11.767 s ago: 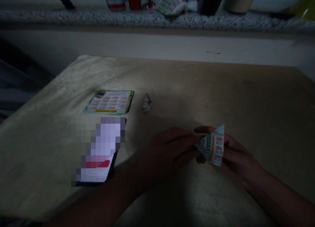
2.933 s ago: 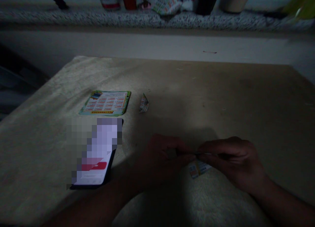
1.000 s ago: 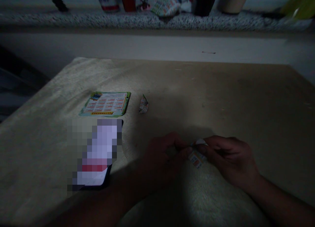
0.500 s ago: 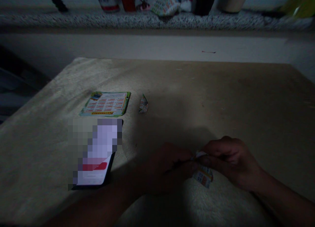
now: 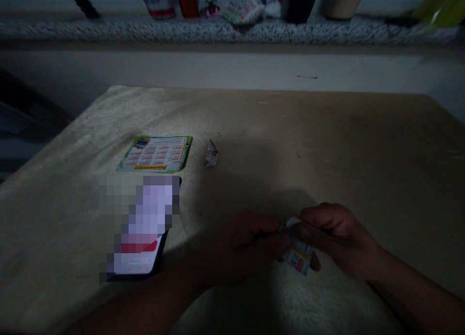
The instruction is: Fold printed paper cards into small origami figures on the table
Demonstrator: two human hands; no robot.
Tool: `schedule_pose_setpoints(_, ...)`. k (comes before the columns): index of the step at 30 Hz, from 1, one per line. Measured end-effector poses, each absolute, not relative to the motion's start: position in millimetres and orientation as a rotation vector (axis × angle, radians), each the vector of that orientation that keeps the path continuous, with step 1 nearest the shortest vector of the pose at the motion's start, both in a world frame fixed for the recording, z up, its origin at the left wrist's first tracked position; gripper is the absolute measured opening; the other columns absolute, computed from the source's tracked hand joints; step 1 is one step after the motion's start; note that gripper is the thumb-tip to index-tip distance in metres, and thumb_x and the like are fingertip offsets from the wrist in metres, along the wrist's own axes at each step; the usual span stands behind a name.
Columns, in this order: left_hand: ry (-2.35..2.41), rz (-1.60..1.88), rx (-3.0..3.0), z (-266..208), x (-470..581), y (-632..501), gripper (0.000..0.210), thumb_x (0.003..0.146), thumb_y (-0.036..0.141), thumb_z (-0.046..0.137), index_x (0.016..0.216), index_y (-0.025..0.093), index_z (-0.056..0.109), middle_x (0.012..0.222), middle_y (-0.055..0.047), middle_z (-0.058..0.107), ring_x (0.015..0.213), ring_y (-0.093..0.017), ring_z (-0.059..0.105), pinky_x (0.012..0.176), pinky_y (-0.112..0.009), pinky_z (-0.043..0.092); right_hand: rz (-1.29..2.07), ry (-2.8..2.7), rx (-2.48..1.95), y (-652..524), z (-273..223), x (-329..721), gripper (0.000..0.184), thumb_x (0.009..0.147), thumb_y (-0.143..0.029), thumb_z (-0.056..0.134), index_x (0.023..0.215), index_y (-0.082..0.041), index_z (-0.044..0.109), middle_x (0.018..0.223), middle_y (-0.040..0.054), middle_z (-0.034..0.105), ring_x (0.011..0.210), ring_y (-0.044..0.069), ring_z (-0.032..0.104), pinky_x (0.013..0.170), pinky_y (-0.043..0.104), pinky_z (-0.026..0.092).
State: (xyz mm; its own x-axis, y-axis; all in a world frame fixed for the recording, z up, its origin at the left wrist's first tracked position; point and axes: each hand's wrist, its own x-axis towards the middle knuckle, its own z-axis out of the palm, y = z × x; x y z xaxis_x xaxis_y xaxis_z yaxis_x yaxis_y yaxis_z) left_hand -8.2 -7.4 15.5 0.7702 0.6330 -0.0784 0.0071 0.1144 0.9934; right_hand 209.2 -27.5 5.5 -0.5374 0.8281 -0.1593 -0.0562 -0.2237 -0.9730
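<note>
Between my two hands, low and right of the middle of the head view, is a small folded piece of printed paper. My left hand pinches its left edge with thumb and fingers. From the other side my right hand grips the upper right part, one fingertip showing beside the hanging flap. The paper's white corner sticks up between the fingers; the fingers and deep shadow hide the rest of its folds. Farther off on the table stands or lies a small folded paper piece with similar print.
A stack of printed sheets lies at the left on the cloth-covered table. Nearer is a phone with a lit, partly blurred screen. Behind, a speckled stone sill carries containers and a printed packet.
My fingers have shifted slightly on the paper; more of its white upper corner shows now. A right fingertip has come into sight beside the lower flap.
</note>
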Motion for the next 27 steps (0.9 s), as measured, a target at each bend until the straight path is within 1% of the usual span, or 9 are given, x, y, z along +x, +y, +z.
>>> schedule_pose_setpoints(4, 0.500, 0.433, 1.205, 11.3, -8.1, -5.9, 0.039, 0.098, 0.046, 0.057, 0.101, 0.012, 0.078, 0.094, -0.012, 0.077, 0.085, -0.022, 0.069, 0.077, -0.031, 0.052, 1.860, -1.313, -0.911, -29.1, 5.2, 208.6, 0.039, 0.094, -0.044, 0.067, 0.071, -0.014, 0.065, 0.053, -0.0015, 0.058, 0.041, 0.006, 0.050, 0.040, 0.016, 0.040)
schedule_pose_setpoints(7, 0.499, 0.404, 1.109, 11.4, -7.6, -6.7, 0.040, 0.095, 0.049, 0.061, 0.100, 0.013, 0.078, 0.094, -0.013, 0.077, 0.088, -0.024, 0.070, 0.079, -0.033, 0.053, 1.978, -1.204, -0.857, -29.6, 4.8, 206.5, 0.040, 0.092, -0.047, 0.069, 0.072, -0.013, 0.067, 0.056, 0.0006, 0.062, 0.040, 0.006, 0.051, 0.039, 0.016, 0.041)
schedule_pose_setpoints(12, 0.516, 0.380, 1.001, 15.7, -6.1, -7.8, 0.044, 0.088, 0.055, 0.067, 0.098, 0.013, 0.079, 0.097, -0.015, 0.078, 0.083, -0.024, 0.071, 0.076, -0.034, 0.055, 2.039, -1.121, -0.830, -32.6, 3.1, 203.7, 0.042, 0.091, -0.051, 0.069, 0.071, -0.014, 0.067, 0.057, 0.0026, 0.067, 0.038, 0.007, 0.055, 0.039, 0.016, 0.043)
schedule_pose_setpoints(15, 0.504, 0.405, 0.935, 14.7, -6.8, -6.3, 0.040, 0.086, 0.052, 0.072, 0.093, 0.013, 0.079, 0.089, -0.013, 0.077, 0.078, -0.021, 0.069, 0.071, -0.032, 0.053, 1.974, -1.224, -0.820, -33.3, 2.1, 204.1, 0.045, 0.093, -0.054, 0.065, 0.071, -0.015, 0.066, 0.056, 0.0026, 0.067, 0.039, 0.008, 0.056, 0.038, 0.017, 0.041)
schedule_pose_setpoints(17, 0.489, 0.429, 0.882, 12.7, -7.6, -5.4, 0.033, 0.084, 0.047, 0.076, 0.086, 0.014, 0.079, 0.079, -0.007, 0.074, 0.070, -0.016, 0.064, 0.069, -0.028, 0.051, 1.826, -1.398, -0.847, -32.5, 2.9, 205.1, 0.045, 0.095, -0.049, 0.063, 0.065, -0.015, 0.064, 0.051, 0.0009, 0.062, 0.040, 0.008, 0.053, 0.039, 0.017, 0.037)
schedule_pose_setpoints(19, 0.487, 0.447, 0.827, 10.7, -7.9, -5.2, 0.028, 0.081, 0.043, 0.080, 0.081, 0.015, 0.078, 0.072, -0.002, 0.069, 0.063, -0.011, 0.059, 0.067, -0.023, 0.049, 1.647, -1.557, -0.919, -31.8, 5.2, 205.8, 0.049, 0.097, -0.041, 0.063, 0.055, -0.016, 0.056, 0.043, -0.0037, 0.049, 0.038, 0.005, 0.042, 0.039, 0.017, 0.029)
schedule_pose_setpoints(21, 0.505, 0.441, 0.782, 9.6, -7.4, -5.8, 0.026, 0.079, 0.042, 0.082, 0.079, 0.016, 0.078, 0.069, 0.001, 0.065, 0.061, -0.008, 0.056, 0.064, -0.021, 0.046, 1.575, -1.594, -0.959, -32.2, 7.5, 205.4, 0.053, 0.097, -0.041, 0.062, 0.051, -0.017, 0.049, 0.042, -0.0064, 0.039, 0.037, 0.004, 0.032, 0.037, 0.019, 0.023)
schedule_pose_setpoints(25, 0.530, 0.414, 0.714, 8.5, -5.4, -6.3, 0.029, 0.075, 0.043, 0.085, 0.078, 0.015, 0.078, 0.072, 0.000, 0.066, 0.062, -0.008, 0.057, 0.062, -0.019, 0.044, 1.674, -1.466, -0.923, -34.9, 5.1, 202.0, 0.054, 0.096, -0.047, 0.061, 0.052, -0.018, 0.048, 0.041, -0.0072, 0.036, 0.035, 0.004, 0.028, 0.035, 0.019, 0.020)
schedule_pose_setpoints(27, 0.531, 0.418, 0.673, 6.9, -4.9, -5.7, 0.031, 0.073, 0.043, 0.087, 0.078, 0.014, 0.078, 0.072, -0.002, 0.067, 0.063, -0.009, 0.059, 0.063, -0.020, 0.044, 1.776, -1.323, -0.835, -35.3, 1.3, 200.2, 0.055, 0.094, -0.050, 0.064, 0.053, -0.018, 0.049, 0.041, -0.0074, 0.037, 0.035, 0.004, 0.030, 0.034, 0.017, 0.023)
